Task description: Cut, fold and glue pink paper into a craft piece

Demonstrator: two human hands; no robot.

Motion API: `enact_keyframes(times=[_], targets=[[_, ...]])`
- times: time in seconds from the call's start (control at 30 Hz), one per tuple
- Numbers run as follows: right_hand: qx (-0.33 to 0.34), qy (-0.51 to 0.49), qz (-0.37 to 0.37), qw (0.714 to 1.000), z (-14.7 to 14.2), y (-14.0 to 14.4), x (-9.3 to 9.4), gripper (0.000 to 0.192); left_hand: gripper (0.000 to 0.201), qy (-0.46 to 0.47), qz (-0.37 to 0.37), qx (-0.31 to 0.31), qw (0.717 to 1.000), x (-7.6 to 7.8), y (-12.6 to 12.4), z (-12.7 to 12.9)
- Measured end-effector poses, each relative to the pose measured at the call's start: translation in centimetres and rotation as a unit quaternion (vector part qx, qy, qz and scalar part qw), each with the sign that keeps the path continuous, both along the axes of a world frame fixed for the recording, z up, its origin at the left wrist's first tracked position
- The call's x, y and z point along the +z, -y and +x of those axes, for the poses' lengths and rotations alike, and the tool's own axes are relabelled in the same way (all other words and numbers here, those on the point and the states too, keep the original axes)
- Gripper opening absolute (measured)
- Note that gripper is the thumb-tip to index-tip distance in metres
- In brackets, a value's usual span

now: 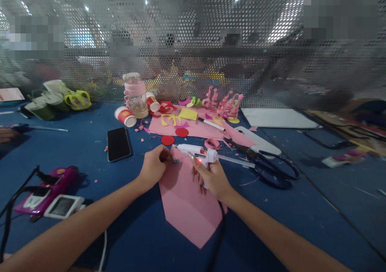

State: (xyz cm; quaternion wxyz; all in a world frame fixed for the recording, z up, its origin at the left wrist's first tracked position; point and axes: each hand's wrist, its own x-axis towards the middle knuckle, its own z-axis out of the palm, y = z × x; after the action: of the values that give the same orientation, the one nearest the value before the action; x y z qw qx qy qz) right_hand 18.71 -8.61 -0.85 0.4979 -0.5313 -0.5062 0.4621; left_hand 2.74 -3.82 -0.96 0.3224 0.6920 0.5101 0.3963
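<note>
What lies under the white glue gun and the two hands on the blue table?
A pink paper sheet lies under the glue gun, held by the right hand. The left hand pinches something small, mostly hidden by its fingers.

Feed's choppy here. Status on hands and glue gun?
Right hand grips glue gun, nozzle left. Left hand pinches small piece at nozzle, over pink sheet. Scissors lie right, apart.
</note>
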Motion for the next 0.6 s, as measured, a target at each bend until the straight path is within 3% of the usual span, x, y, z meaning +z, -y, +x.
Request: enact_keyframes(times=[0.2,0.6], targets=[[-0.051,-0.016,0.022,0.998,0.06,0.12,0.16,0.040,0.019,0.009,-0.009,0.002,1.000,-0.09,-0.10,0.01],[-0.085,0.035,0.232,0.968,0.50,0.84,-0.05,0.037,0.017,-0.046,0.018,-0.015,0.999,-0.44,-0.93,0.18]])
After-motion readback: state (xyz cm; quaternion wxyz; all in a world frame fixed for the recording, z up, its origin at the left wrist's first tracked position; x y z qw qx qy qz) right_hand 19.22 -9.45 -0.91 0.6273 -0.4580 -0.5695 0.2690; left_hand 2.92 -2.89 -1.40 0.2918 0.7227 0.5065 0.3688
